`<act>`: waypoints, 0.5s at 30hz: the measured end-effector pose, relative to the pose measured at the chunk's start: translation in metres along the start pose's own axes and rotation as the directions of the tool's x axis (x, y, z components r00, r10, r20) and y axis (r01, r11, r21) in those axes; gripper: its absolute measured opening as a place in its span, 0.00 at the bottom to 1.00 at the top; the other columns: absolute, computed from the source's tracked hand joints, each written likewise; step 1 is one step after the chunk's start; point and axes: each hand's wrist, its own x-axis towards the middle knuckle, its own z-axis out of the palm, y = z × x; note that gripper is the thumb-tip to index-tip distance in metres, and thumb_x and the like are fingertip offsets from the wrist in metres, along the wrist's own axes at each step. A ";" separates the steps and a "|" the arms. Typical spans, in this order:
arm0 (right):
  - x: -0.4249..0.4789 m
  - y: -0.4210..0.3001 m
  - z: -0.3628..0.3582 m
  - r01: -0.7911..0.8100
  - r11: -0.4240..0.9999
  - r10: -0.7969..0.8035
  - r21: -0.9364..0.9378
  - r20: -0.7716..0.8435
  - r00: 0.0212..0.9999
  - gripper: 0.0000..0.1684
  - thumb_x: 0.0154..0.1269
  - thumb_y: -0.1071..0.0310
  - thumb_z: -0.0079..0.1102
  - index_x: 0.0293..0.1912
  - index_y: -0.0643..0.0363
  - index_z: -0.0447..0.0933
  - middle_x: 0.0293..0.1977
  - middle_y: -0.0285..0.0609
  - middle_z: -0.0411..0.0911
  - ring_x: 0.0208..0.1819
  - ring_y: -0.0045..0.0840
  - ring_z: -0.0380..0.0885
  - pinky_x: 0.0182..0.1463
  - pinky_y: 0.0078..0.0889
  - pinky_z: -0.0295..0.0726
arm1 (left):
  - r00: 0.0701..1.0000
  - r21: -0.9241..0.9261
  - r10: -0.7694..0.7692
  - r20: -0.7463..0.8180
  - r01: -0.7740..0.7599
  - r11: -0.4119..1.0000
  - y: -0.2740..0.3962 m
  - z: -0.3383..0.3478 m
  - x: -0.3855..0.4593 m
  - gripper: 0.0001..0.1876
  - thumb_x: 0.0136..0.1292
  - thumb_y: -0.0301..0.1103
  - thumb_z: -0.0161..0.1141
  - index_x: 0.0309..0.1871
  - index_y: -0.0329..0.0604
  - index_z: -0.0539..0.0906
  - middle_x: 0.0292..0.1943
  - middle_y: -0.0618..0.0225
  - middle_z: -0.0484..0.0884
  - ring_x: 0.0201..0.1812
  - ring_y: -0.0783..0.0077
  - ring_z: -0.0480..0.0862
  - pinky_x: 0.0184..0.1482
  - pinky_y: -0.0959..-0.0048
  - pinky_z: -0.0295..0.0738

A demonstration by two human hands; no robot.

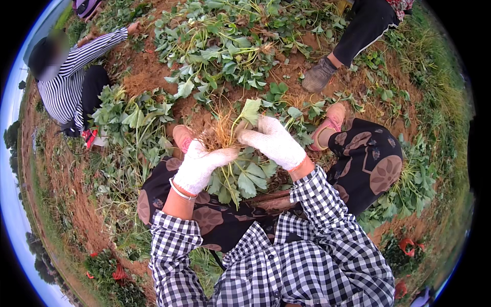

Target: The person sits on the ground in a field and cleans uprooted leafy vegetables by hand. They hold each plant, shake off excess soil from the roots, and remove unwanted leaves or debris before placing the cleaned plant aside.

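My left hand [203, 165], in a white knit glove, is closed around a bunch of leafy seedlings, with their brown stringy roots [220, 132] sticking up over the fingers. The green lobed leaves [249, 178] of that bunch hang below the hand, above my lap. Close on the right, my right hand [274, 140], gloved the same way, has its thumb and fingers together at the stem of a single plant with a pale green leaf [250, 110]. Its fingertips are partly hidden by the leaf.
A large heap of uprooted leafy plants [218, 50] lies ahead on reddish soil, with another pile [134, 115] at the left. A person in a striped shirt [65, 84] crouches at left; another person's leg and shoe [319, 75] are at upper right. Bundles with red ties [119, 272] lie at lower left.
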 end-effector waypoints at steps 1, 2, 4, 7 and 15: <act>0.000 -0.002 0.000 0.019 0.996 -0.019 -0.090 -0.003 1.000 0.15 0.62 0.62 0.58 0.36 0.67 0.77 0.28 0.37 0.76 0.30 0.19 0.72 0.36 0.26 0.72 | 1.000 -0.004 -0.006 0.004 0.007 1.000 0.000 0.000 0.000 0.23 0.55 0.22 0.66 0.56 0.33 0.77 0.50 0.63 0.83 0.49 0.73 0.83 0.53 0.75 0.77; 0.000 -0.005 0.000 0.037 0.983 -0.038 -0.180 -0.003 0.999 0.13 0.62 0.63 0.58 0.36 0.67 0.77 0.28 0.35 0.76 0.30 0.19 0.72 0.36 0.25 0.72 | 1.000 0.009 -0.019 0.012 0.019 1.000 -0.002 -0.003 0.001 0.24 0.55 0.22 0.66 0.57 0.33 0.76 0.50 0.64 0.82 0.48 0.74 0.82 0.53 0.75 0.76; -0.004 -0.017 0.003 0.113 0.933 -0.131 -0.340 -0.029 0.991 0.14 0.60 0.63 0.60 0.32 0.67 0.74 0.27 0.43 0.77 0.29 0.29 0.75 0.35 0.27 0.72 | 0.999 0.039 -0.044 0.022 0.043 0.998 -0.005 -0.010 0.000 0.25 0.56 0.22 0.66 0.59 0.34 0.75 0.50 0.66 0.82 0.48 0.76 0.81 0.53 0.76 0.76; -0.002 -0.007 0.013 0.288 0.761 -0.359 -0.581 -0.007 0.933 0.10 0.53 0.65 0.59 0.28 0.63 0.72 0.28 0.49 0.76 0.33 0.42 0.78 0.36 0.37 0.74 | 0.999 0.103 -0.037 -0.006 0.037 0.994 -0.003 -0.003 0.001 0.24 0.56 0.23 0.66 0.57 0.34 0.76 0.49 0.67 0.82 0.47 0.77 0.81 0.51 0.77 0.76; 0.005 0.019 0.033 0.292 0.489 -0.382 -0.822 0.099 0.919 0.07 0.46 0.67 0.58 0.27 0.58 0.72 0.25 0.45 0.75 0.33 0.42 0.78 0.39 0.41 0.72 | 0.998 0.262 -0.050 -0.048 0.060 0.963 -0.017 -0.011 0.003 0.21 0.58 0.24 0.65 0.56 0.35 0.77 0.47 0.69 0.82 0.45 0.78 0.80 0.50 0.77 0.74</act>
